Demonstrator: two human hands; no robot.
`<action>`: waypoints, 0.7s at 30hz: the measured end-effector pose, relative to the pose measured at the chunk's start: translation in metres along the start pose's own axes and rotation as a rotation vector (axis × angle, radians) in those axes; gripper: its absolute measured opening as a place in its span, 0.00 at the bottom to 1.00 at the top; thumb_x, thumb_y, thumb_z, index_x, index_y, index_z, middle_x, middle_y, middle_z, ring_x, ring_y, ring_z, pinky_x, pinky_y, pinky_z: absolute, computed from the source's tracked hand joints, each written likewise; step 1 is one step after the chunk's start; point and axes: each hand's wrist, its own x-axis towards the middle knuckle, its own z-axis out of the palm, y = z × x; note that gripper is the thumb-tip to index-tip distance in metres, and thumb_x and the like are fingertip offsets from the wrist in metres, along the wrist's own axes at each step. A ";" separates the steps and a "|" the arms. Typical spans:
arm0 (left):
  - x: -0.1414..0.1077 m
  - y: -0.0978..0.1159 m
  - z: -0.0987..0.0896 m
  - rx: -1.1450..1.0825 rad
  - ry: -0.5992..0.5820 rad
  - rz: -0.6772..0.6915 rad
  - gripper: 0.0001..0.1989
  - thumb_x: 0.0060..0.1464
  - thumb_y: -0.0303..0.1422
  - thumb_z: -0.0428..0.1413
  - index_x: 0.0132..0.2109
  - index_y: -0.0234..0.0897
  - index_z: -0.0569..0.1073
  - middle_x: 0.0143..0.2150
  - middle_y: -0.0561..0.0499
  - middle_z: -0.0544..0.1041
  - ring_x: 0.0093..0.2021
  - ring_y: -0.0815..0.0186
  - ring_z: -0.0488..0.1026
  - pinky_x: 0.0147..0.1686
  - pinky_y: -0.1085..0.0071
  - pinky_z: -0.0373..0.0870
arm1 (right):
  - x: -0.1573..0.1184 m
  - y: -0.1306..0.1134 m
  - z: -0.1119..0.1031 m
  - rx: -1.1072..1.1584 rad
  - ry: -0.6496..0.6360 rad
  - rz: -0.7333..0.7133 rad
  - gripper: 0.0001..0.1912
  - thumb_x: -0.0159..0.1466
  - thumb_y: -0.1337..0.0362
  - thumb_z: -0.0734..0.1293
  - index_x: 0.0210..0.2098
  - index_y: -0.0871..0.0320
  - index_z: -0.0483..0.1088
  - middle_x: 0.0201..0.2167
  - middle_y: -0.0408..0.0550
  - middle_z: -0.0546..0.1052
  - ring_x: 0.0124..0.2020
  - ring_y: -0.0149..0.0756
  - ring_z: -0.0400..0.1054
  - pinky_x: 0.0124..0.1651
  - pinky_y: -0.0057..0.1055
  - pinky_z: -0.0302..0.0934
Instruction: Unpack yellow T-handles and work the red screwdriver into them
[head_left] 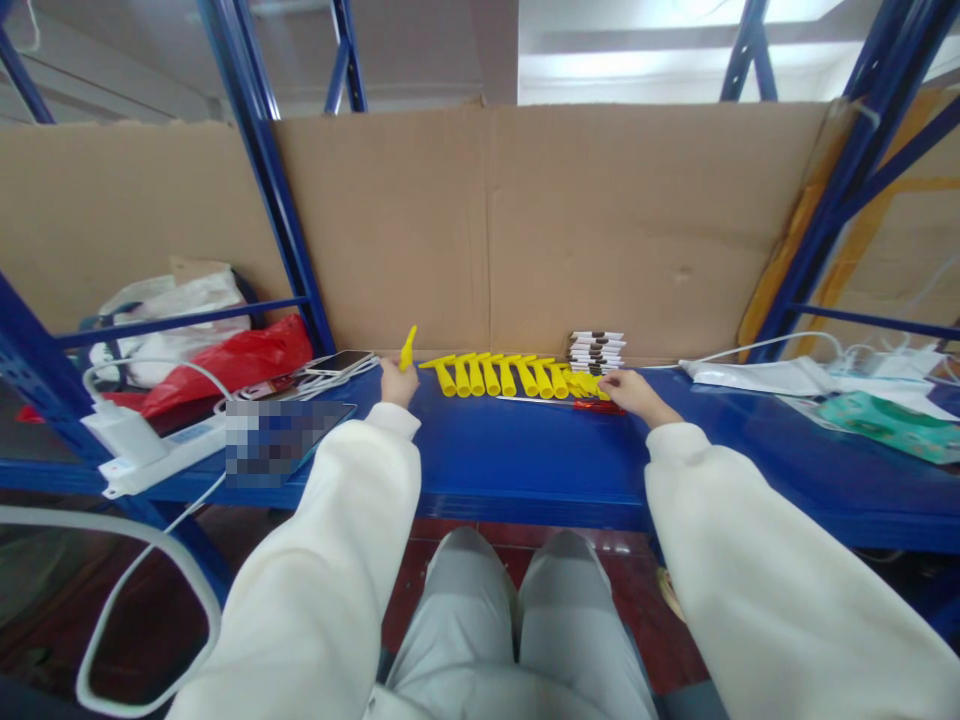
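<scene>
At the left end of a row of yellow plastic tube-shaped parts (508, 378), my left hand (397, 384) is closed around one more yellow plastic part (407, 348), whose tip points up. Several of these parts lie side by side with round open ends facing me and thin arms behind. At the row's right end, my right hand (634, 394) has its fingers pinched at a heap of small yellow pieces (581, 384); what is between the fingertips is too small to make out. Just in front lies a screwdriver (592, 406) with a red handle, its shaft pointing left.
Behind the yellow heap stands a stack of white pieces with dark middles (597, 352). Left on the blue table (525, 460) are a phone (349, 362), cables, a power strip (180, 452) and a blurred-out flat device. A green packet (892, 425) lies right. Cardboard (600, 220) closes the back.
</scene>
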 end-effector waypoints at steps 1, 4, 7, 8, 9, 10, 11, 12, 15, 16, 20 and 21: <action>-0.001 0.004 0.001 -0.071 0.041 -0.037 0.13 0.59 0.28 0.57 0.50 0.40 0.65 0.36 0.48 0.75 0.34 0.60 0.78 0.31 0.70 0.68 | 0.000 -0.001 0.000 0.005 -0.001 0.001 0.12 0.61 0.70 0.64 0.33 0.59 0.81 0.34 0.49 0.83 0.37 0.39 0.77 0.43 0.29 0.68; -0.009 0.021 0.002 -0.321 0.009 -0.113 0.12 0.61 0.24 0.51 0.50 0.41 0.64 0.34 0.53 0.73 0.27 0.69 0.73 0.24 0.75 0.60 | -0.001 -0.002 -0.001 0.017 -0.001 0.010 0.12 0.60 0.71 0.64 0.33 0.59 0.81 0.34 0.49 0.84 0.38 0.39 0.77 0.44 0.29 0.68; -0.020 0.036 -0.001 -0.591 -0.112 -0.103 0.14 0.59 0.24 0.50 0.50 0.43 0.63 0.34 0.54 0.75 0.26 0.71 0.71 0.24 0.77 0.62 | -0.001 -0.005 -0.001 0.023 -0.012 0.023 0.12 0.61 0.71 0.64 0.33 0.59 0.81 0.35 0.50 0.84 0.38 0.39 0.77 0.45 0.29 0.68; -0.023 0.039 -0.002 -0.660 -0.149 -0.092 0.16 0.56 0.22 0.51 0.50 0.43 0.63 0.34 0.54 0.76 0.26 0.71 0.72 0.25 0.77 0.64 | -0.001 -0.005 -0.002 0.023 -0.014 0.026 0.12 0.61 0.71 0.64 0.33 0.59 0.81 0.36 0.51 0.84 0.38 0.39 0.77 0.45 0.29 0.68; -0.026 0.041 -0.004 -0.707 -0.187 -0.083 0.18 0.54 0.21 0.51 0.50 0.43 0.64 0.34 0.55 0.76 0.26 0.71 0.72 0.26 0.77 0.66 | -0.001 -0.005 -0.002 0.022 -0.013 0.026 0.12 0.61 0.71 0.64 0.33 0.59 0.81 0.36 0.51 0.84 0.39 0.39 0.78 0.45 0.29 0.68; -0.028 0.043 -0.004 -0.732 -0.227 -0.077 0.18 0.52 0.21 0.52 0.49 0.42 0.64 0.33 0.55 0.76 0.25 0.72 0.71 0.26 0.76 0.67 | -0.001 -0.006 -0.002 0.020 -0.012 0.024 0.11 0.61 0.71 0.64 0.33 0.59 0.80 0.36 0.51 0.84 0.39 0.39 0.78 0.45 0.29 0.68; -0.030 0.044 -0.005 -0.734 -0.262 -0.077 0.18 0.50 0.21 0.53 0.48 0.41 0.65 0.32 0.55 0.76 0.24 0.72 0.70 0.26 0.76 0.67 | -0.001 -0.005 -0.002 0.018 -0.007 0.024 0.11 0.61 0.71 0.64 0.32 0.58 0.80 0.36 0.51 0.84 0.39 0.39 0.78 0.45 0.29 0.68; -0.032 0.044 -0.004 -0.720 -0.290 -0.084 0.17 0.49 0.22 0.53 0.46 0.40 0.66 0.30 0.56 0.75 0.22 0.72 0.68 0.24 0.76 0.67 | -0.001 -0.005 -0.001 0.018 -0.003 0.019 0.11 0.61 0.71 0.65 0.32 0.58 0.80 0.36 0.50 0.84 0.39 0.39 0.78 0.45 0.28 0.68; -0.034 0.043 -0.002 -0.652 -0.330 -0.136 0.14 0.49 0.22 0.55 0.43 0.38 0.67 0.25 0.58 0.70 0.16 0.74 0.61 0.18 0.77 0.61 | 0.000 -0.004 -0.001 0.029 0.001 -0.001 0.10 0.60 0.71 0.65 0.30 0.58 0.79 0.34 0.49 0.84 0.37 0.38 0.77 0.42 0.27 0.68; -0.034 0.043 -0.001 -0.638 -0.340 -0.156 0.13 0.49 0.22 0.55 0.42 0.38 0.67 0.23 0.59 0.69 0.15 0.75 0.60 0.17 0.77 0.59 | 0.000 -0.004 -0.001 0.033 0.001 -0.004 0.10 0.60 0.71 0.65 0.29 0.58 0.79 0.33 0.48 0.84 0.37 0.38 0.77 0.41 0.26 0.67; -0.038 0.042 0.002 -0.576 -0.468 -0.227 0.07 0.54 0.27 0.56 0.41 0.35 0.68 0.20 0.59 0.69 0.11 0.74 0.58 0.13 0.78 0.54 | -0.001 -0.005 -0.001 0.051 -0.004 -0.010 0.09 0.59 0.72 0.65 0.28 0.58 0.78 0.32 0.49 0.83 0.35 0.37 0.77 0.39 0.26 0.67; -0.040 0.043 0.003 -0.549 -0.518 -0.246 0.06 0.55 0.28 0.55 0.42 0.34 0.68 0.20 0.58 0.69 0.11 0.74 0.58 0.12 0.78 0.55 | -0.001 -0.006 -0.001 0.056 -0.011 -0.013 0.09 0.59 0.72 0.65 0.28 0.58 0.78 0.31 0.49 0.83 0.35 0.37 0.77 0.38 0.26 0.66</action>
